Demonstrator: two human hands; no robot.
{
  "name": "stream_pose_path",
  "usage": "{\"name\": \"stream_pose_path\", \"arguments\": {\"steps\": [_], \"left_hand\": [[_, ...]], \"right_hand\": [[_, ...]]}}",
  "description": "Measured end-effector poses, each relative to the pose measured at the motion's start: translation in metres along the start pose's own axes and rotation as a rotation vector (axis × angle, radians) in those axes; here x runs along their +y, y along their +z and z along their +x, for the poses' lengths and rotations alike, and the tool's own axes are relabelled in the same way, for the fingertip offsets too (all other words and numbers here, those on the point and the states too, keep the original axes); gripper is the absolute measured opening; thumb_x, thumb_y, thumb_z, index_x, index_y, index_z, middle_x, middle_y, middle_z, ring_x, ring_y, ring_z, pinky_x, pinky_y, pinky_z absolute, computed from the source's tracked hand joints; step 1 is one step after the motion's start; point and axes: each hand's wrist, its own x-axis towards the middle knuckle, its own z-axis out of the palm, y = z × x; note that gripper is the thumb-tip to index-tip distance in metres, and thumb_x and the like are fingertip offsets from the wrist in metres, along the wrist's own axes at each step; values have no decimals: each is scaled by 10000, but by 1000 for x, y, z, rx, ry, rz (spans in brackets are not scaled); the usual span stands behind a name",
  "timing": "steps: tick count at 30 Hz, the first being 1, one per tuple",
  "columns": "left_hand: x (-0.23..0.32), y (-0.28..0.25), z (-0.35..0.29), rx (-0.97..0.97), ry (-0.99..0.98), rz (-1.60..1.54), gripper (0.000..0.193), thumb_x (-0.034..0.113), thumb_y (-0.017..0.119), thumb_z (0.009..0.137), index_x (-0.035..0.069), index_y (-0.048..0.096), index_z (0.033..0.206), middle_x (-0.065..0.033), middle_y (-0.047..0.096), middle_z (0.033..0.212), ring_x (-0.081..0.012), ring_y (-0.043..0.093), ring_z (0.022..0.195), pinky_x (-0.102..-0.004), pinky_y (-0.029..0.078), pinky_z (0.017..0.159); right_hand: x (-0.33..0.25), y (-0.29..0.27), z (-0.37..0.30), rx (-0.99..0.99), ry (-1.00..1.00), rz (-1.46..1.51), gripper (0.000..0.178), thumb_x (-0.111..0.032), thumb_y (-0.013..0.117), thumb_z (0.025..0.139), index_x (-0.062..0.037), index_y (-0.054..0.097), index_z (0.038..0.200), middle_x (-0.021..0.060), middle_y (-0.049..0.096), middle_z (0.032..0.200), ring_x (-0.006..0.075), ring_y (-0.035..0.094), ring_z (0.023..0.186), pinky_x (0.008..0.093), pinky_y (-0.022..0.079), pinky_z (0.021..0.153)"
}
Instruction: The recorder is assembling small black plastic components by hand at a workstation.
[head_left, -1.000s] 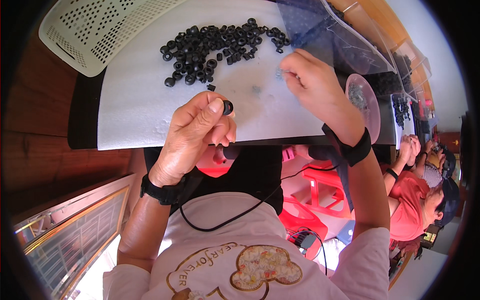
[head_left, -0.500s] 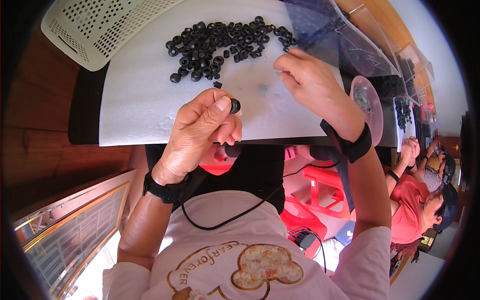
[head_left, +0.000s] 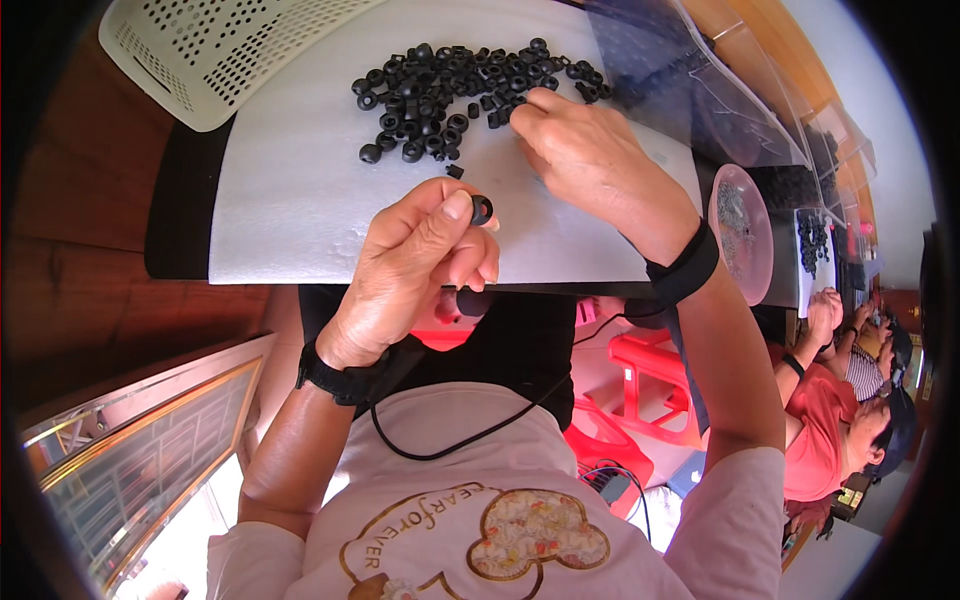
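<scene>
Near the front edge of the white foam sheet (head_left: pixel 290 220), my left hand (head_left: pixel 400 255) is closed, with thumb and forefinger pinching a round black piece with a hole (head_left: pixel 482 210). Over the sheet to the right, my right hand (head_left: pixel 605 165) has its fingers curled downward at the near side of the heap of black pieces (head_left: pixel 430 90). The back of that hand hides its fingertips and anything between them. A small black notched piece (head_left: pixel 455 171) lies apart from the heap, just beyond my left hand.
At the far left stands a pale perforated basket (head_left: pixel 205 112). On the right are a clear plastic bin (head_left: pixel 745 90) and a pink bowl (head_left: pixel 764 250) with small bits inside. Farther right, a co-worker in a red shirt (head_left: pixel 815 420) sits at the same row of tables.
My right hand has moved left and turned, from the heap's right end to its near side. My left hand keeps the black piece, now tilted so its hole shows more.
</scene>
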Motion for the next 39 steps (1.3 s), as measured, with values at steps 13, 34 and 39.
{"name": "stream_pose_path", "arguments": {"steps": [13, 34, 39], "left_hand": [[-5, 0, 0, 21, 72, -141, 406, 380, 409, 1007, -11, 512, 1032, -25, 439, 605, -173, 546, 706, -263, 426, 635], [-2, -2, -2, 14, 43, -181, 374, 360, 411, 1011, -2, 499, 967, -26, 457, 611, -159, 547, 686, -270, 440, 640], [-2, 0, 0, 59, 37, -159, 369, 344, 405, 1011, -3, 530, 1013, -29, 434, 573, -189, 539, 655, -285, 425, 600]], "right_hand": [[-64, -29, -19, 81, 294, 1454, 70, 4, 555, 913, 63, 585, 890, 52, 604, 740, 121, 595, 579, 237, 489, 540], [-80, -14, -38, 371, 89, 504, 226, 61, 571, 838, 43, 610, 1060, 123, 555, 797, 207, 615, 672, 297, 486, 560], [-52, -18, -34, 325, 6, 566, 246, -2, 573, 844, -8, 612, 1087, 114, 560, 810, 228, 596, 654, 316, 464, 551]]}}
